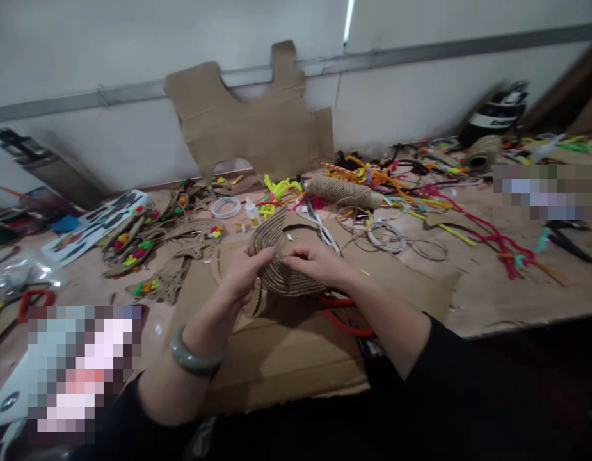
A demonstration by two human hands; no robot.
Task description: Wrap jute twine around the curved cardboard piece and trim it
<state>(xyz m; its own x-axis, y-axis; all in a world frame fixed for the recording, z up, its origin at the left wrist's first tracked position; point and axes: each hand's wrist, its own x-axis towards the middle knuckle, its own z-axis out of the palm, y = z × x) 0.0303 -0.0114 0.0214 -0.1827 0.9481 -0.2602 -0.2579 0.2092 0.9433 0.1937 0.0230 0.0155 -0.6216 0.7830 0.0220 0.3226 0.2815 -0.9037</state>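
A leaf-shaped cardboard piece covered in rows of brown twine is held up over a cardboard sheet. My left hand grips its left edge, thumb on the ribbed face. Near the middle of that face, the fingers of my right hand are pinched together; whatever is between them is too small to make out. Red-handled scissors lie under my right forearm, partly hidden. Just beyond the piece are a small glue bottle and a roll of twine.
Twine-covered cutouts with coloured bits lie at left beside a printed sheet. Tangled pipe cleaners spread across the right. A cut cardboard panel leans on the back wall; dark bottles stand at both far sides.
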